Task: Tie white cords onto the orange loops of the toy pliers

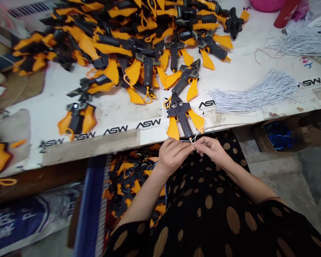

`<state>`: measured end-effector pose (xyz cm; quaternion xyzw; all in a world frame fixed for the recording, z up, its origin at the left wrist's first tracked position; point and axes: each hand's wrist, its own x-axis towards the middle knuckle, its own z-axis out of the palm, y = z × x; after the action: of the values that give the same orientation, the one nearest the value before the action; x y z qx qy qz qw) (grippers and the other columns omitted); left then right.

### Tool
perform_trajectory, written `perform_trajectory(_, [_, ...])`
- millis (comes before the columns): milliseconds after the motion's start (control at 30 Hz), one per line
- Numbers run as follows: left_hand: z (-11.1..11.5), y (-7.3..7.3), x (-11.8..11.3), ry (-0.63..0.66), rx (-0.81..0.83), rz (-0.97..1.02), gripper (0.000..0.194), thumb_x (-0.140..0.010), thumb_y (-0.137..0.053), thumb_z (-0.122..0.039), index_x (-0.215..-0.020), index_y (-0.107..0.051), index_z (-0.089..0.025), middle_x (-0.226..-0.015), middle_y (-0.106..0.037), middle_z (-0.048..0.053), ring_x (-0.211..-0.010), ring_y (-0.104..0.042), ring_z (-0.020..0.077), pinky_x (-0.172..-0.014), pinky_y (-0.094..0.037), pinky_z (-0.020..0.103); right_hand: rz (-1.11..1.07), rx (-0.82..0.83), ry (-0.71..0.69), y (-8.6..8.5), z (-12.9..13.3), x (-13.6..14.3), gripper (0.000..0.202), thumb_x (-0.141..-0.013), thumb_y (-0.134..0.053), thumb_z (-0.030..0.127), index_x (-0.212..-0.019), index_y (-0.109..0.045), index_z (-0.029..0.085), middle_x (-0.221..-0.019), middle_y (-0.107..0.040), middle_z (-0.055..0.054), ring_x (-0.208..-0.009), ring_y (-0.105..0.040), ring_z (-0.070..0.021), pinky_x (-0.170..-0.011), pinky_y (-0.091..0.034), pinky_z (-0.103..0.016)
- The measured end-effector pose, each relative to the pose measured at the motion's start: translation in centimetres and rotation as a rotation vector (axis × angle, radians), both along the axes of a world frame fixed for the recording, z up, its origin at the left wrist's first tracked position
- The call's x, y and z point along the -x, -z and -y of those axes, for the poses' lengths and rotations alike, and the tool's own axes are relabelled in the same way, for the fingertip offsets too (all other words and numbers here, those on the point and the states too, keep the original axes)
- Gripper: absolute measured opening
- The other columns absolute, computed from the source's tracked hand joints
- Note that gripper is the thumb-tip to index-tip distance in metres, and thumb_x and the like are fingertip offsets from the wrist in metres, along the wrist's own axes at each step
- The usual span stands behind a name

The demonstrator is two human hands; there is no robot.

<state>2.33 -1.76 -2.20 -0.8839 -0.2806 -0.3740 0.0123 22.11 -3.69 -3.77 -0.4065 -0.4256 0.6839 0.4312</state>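
Observation:
At the table's front edge lies a black toy piece with orange wing-like blades point(182, 116), its narrow end toward me. A thin white tie point(198, 134) loops at that end. My left hand point(173, 154) is closed in a pinch on the white tie, just below the tip of the piece. Close beside it, my right hand point(211, 150) pinches the same tie, thumb against fingertips. The two hands nearly touch. What lies right between the fingertips is partly hidden.
Similar black-and-orange pieces point(123, 43) are heaped across the back of the table point(117, 110). A bundle of white ties point(256, 91) lies to the right, another bundle point(305, 44) behind it. Below the table, a blue-sided container point(89, 203) holds many more pieces. A cardboard box point(280, 134) stands at right.

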Motion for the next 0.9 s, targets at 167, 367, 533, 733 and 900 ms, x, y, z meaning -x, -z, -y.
perform_trajectory(167, [0.8,0.3,-0.9,-0.034,0.114,0.165,0.008,-0.086,-0.076,-0.020,-0.092,-0.072,-0.024,-0.083,-0.079,0.000,-0.072,-0.071,0.0129,-0.073,-0.046,0.029,-0.044,-0.008,-0.060,0.2,0.3,0.0,0.040,-0.085,-0.072,0.058,-0.083,-0.063,0.019,-0.070,-0.060,0.002,-0.057,-0.048,-0.0087,-0.054,-0.042,-0.022])
perform_trajectory(367, [2.0,0.3,-3.1,-0.087,1.223,0.663,0.039,-0.091,-0.064,-0.055,-0.078,-0.064,-0.018,-0.065,-0.065,0.000,-0.052,-0.053,0.0102,-0.054,-0.041,0.024,0.202,-0.513,0.108,-0.5,0.7,-0.4,0.019,-0.099,-0.057,0.035,-0.089,-0.063,0.021,-0.082,-0.066,-0.002,-0.072,-0.060,-0.0128,-0.069,-0.048,-0.026])
perform_trajectory(533, [1.2,-0.7,-2.5,-0.101,1.237,0.550,0.034,-0.085,-0.073,-0.050,-0.077,-0.066,-0.018,-0.069,-0.066,0.000,-0.058,-0.055,0.0106,-0.057,-0.042,0.023,0.368,-0.459,0.028,-1.2,0.0,-1.3,0.018,-0.095,-0.060,0.033,-0.086,-0.066,0.019,-0.079,-0.069,-0.003,-0.067,-0.059,-0.0124,-0.063,-0.046,-0.026])
perform_trajectory(733, [-0.2,-1.4,-1.3,-0.005,0.771,0.237,0.024,-0.092,-0.069,-0.040,-0.077,-0.070,-0.021,-0.075,-0.072,0.001,-0.071,-0.064,0.0138,-0.073,-0.048,0.028,0.135,0.106,-0.276,-1.0,-1.0,-1.9,0.043,-0.079,-0.074,0.058,-0.085,-0.067,0.016,-0.070,-0.067,0.000,-0.053,-0.051,-0.0075,-0.049,-0.041,-0.020])
perform_trajectory(900, [-0.4,-0.8,-0.8,-0.041,0.622,0.172,0.023,-0.089,-0.073,-0.037,-0.075,-0.068,-0.020,-0.072,-0.072,0.000,-0.068,-0.064,0.0136,-0.071,-0.045,0.029,0.157,0.114,-0.278,-0.7,-1.0,-1.6,0.037,-0.078,-0.075,0.053,-0.084,-0.067,0.017,-0.066,-0.064,0.002,-0.053,-0.051,-0.0079,-0.049,-0.040,-0.020])
